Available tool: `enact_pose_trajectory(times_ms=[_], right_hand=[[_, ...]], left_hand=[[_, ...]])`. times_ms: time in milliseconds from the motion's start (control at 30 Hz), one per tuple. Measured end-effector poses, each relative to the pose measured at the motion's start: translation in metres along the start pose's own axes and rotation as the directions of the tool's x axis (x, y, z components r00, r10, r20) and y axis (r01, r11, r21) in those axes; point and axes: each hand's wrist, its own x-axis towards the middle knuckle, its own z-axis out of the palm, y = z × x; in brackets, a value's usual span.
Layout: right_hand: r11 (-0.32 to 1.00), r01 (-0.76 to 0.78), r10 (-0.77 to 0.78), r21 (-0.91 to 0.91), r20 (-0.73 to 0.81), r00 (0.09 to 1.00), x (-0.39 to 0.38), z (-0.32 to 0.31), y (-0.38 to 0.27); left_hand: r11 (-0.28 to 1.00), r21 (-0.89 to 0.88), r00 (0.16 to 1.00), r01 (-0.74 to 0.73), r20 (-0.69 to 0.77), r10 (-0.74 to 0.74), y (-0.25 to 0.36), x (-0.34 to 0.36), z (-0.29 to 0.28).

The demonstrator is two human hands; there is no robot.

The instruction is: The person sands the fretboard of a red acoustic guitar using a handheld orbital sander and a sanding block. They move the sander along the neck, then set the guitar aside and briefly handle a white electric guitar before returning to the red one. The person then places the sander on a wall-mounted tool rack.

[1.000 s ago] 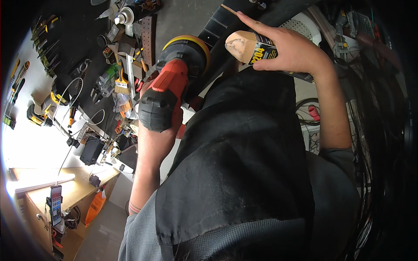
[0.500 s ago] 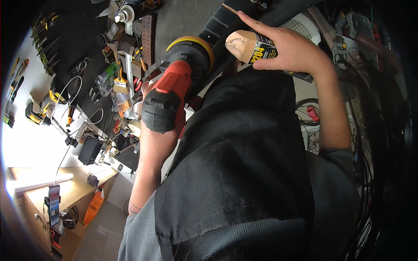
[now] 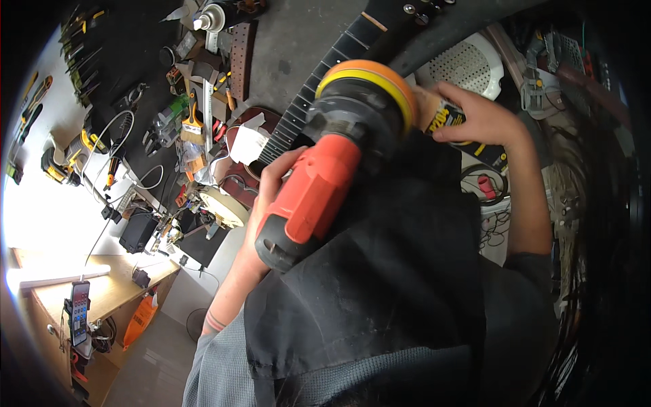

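My left hand [image 3: 270, 193] grips a red and black rotary polisher [image 3: 319, 180], whose round yellow-orange pad [image 3: 363, 71] points up and right across my dark apron [image 3: 373, 285]. My right hand [image 3: 488, 119] is closed on a tan item with a black-and-yellow label [image 3: 446, 117], just beside the pad, which partly hides it. Behind the polisher a black fretted guitar neck [image 3: 293, 122] runs diagonally toward tuning pegs at the top. Under the neck's lower end lies a maroon shape [image 3: 251, 119] with a white sheet [image 3: 247, 142] on it.
A cluttered dark bench [image 3: 285, 54] holds a spray can [image 3: 210, 18], paintbrush [image 3: 192, 122] and several tools. A white perforated disc [image 3: 461, 64] lies right of the neck. At left are wall-hung tools [image 3: 88, 136] and a wooden desk [image 3: 115, 285] with a phone [image 3: 80, 312] in a holder.
The polisher has swung right and toward me, uncovering more of the neck and the maroon shape. My left hand moved with it; my right hand shifted slightly right and down with the labelled item.
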Motion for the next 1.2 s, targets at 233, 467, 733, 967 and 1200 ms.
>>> enact_pose_trajectory(times_ms=[233, 467, 733, 967, 1200], right_hand=[[0.929, -0.171, 0.096, 0.329, 0.231, 0.968, -0.004, 0.023, 0.005], [0.928, -0.068, 0.012, 0.365, 0.153, 0.988, -0.007, 0.038, 0.001], [0.938, -0.055, -0.003, 0.341, 0.167, 0.986, -0.004, 0.047, 0.001], [0.797, -0.023, -0.075, 0.604, 0.137, 0.988, -0.009, 0.047, -0.007], [0.898, 0.175, -0.182, 0.404, -0.019, 0.983, -0.007, 0.035, 0.001]], left_hand=[[0.967, -0.2, 0.982, -0.157, 0.072, 0.174, -0.001, 0.02, 0.009], [0.939, -0.268, 0.974, -0.218, 0.005, 0.228, -0.01, 0.029, 0.013], [0.847, -0.529, 0.979, 0.045, 0.193, 0.068, -0.037, 0.006, -0.002], [0.973, -0.135, 0.982, -0.186, 0.009, 0.189, -0.013, 0.02, -0.003], [0.99, 0.139, 0.987, -0.02, -0.153, 0.042, 0.004, 0.018, -0.026]])
